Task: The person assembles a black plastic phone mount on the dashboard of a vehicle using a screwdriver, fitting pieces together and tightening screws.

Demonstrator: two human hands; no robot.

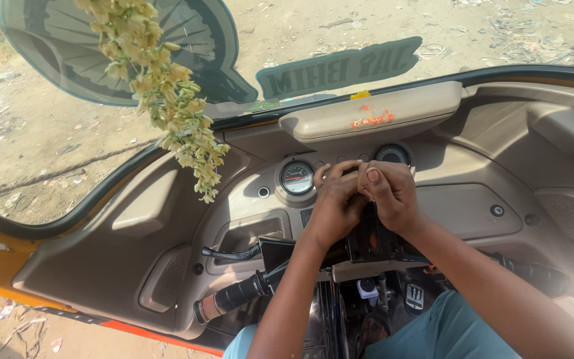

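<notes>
Seen from above, inside a three-wheeler cab: both hands meet in front of the instrument panel. The left hand and the right hand are pressed together, fingers curled and interlocked over something small. What they hold, if anything, is hidden by the fingers themselves, so it cannot be told whether they are clamped on an object.

Just left of the hands, the round speedometer shows clearly. A second dial above the right hand is partly covered by the knuckles. Below the forearms, the handlebar grip points lower left, with a black lever above it. The controls beneath the wrists lie in shadow and are hard to make out.

A garland of pale flowers hangs from the top edge, its upper end cut off. On the beige dash shelf lie a few orange and yellow petals. Through the windscreen, bare littered ground is visible. The person's teal trousers are cut off at the bottom edge.
</notes>
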